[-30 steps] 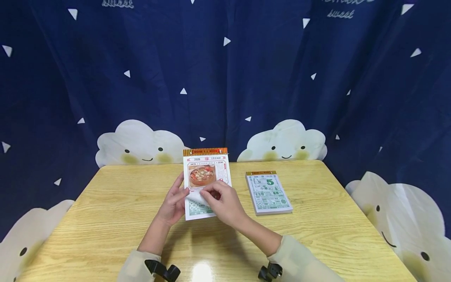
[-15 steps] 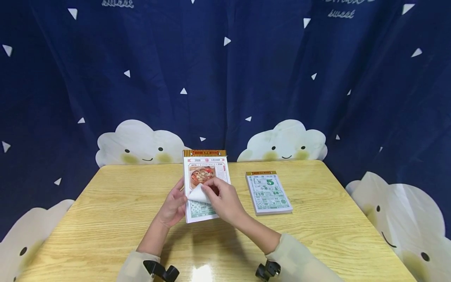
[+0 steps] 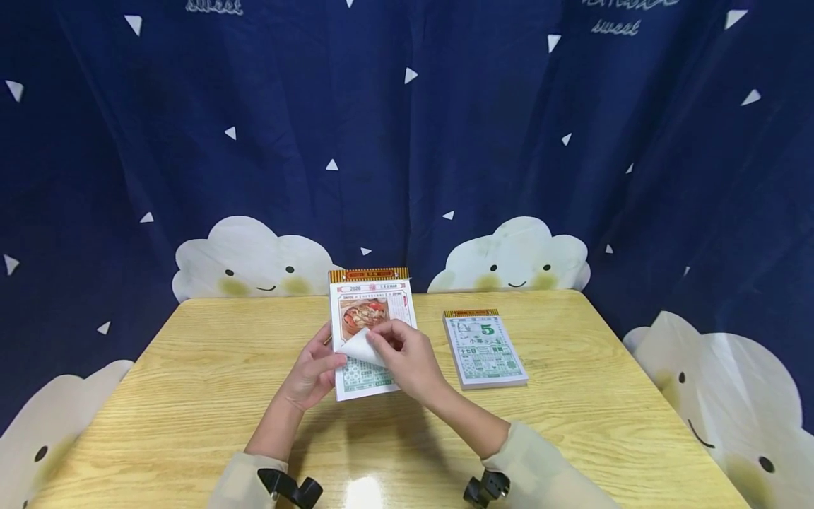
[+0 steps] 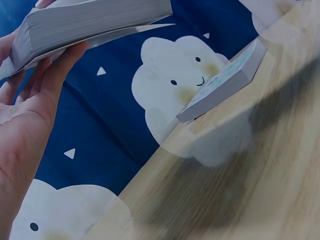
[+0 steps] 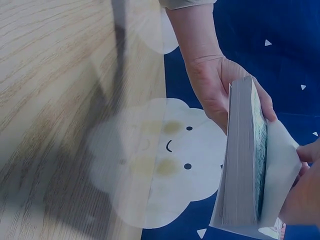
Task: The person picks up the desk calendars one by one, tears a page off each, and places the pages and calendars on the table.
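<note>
Item one: a thick, white-paper block calendar with a red, yellow and black striped header (image 3: 365, 317), held above the table between both hands, header end away from the wearer, so that its printing presumably could be read upright.

Part of the same: a thin white paper front sheet, printed with a food photograph, its lower portion bent upward into a pale flap (image 3: 361, 346); the green-printed page beneath lay exposed.

Left hand (image 3: 309, 375): grip closed about the block's left edge, thumb in front, fingers behind, apparently to steady the bulk while one leaf was raised.

Right hand (image 3: 412, 360): narrow grip, thumb and fingertips pinching the raised flap, probably at that spot because a loose lower corner lifts easily.

Item two: a similar white block calendar with striped header and a large green "5" (image 3: 486, 351), lying flat, face up, right of the hands and touched by neither; seemingly set aside there to leave working room.

Support: a pale yellow wood-grain table (image 3: 210, 367).

Backdrop: a navy cloth curtain (image 3: 286, 106) with white triangles and smiling clouds, behind the table.
</note>
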`<state>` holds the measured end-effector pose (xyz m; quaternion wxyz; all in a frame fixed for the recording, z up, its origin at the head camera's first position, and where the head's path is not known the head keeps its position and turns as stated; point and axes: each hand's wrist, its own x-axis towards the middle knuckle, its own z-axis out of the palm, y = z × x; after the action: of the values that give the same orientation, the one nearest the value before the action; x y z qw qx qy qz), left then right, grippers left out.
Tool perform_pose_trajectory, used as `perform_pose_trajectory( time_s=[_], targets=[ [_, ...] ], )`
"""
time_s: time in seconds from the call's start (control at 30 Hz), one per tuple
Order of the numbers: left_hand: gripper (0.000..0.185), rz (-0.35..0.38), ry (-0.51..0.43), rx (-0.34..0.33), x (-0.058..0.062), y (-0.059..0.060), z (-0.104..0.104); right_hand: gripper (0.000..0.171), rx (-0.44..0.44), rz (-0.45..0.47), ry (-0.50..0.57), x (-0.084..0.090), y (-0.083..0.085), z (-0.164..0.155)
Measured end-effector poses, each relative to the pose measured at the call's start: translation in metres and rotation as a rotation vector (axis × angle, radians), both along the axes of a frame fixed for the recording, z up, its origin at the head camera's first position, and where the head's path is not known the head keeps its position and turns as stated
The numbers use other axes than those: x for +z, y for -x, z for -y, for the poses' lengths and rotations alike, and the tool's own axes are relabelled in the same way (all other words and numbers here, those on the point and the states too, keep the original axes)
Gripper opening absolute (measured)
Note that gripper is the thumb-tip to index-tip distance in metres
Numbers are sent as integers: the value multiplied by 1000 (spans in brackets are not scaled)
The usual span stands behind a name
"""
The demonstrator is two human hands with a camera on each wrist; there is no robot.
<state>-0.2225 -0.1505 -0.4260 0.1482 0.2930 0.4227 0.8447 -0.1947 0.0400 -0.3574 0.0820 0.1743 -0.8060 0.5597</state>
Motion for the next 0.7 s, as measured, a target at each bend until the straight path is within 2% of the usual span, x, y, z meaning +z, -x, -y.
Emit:
perform_pose_trajectory(
  time_s=[0.3, 0.7],
  targets=[
    [64, 3, -6, 11, 3, 0, 0, 14, 41, -8, 36, 2, 0, -2],
    [67, -21, -28, -16, 0, 2, 1, 10, 60, -104, 71, 8, -2, -3]
  ],
)
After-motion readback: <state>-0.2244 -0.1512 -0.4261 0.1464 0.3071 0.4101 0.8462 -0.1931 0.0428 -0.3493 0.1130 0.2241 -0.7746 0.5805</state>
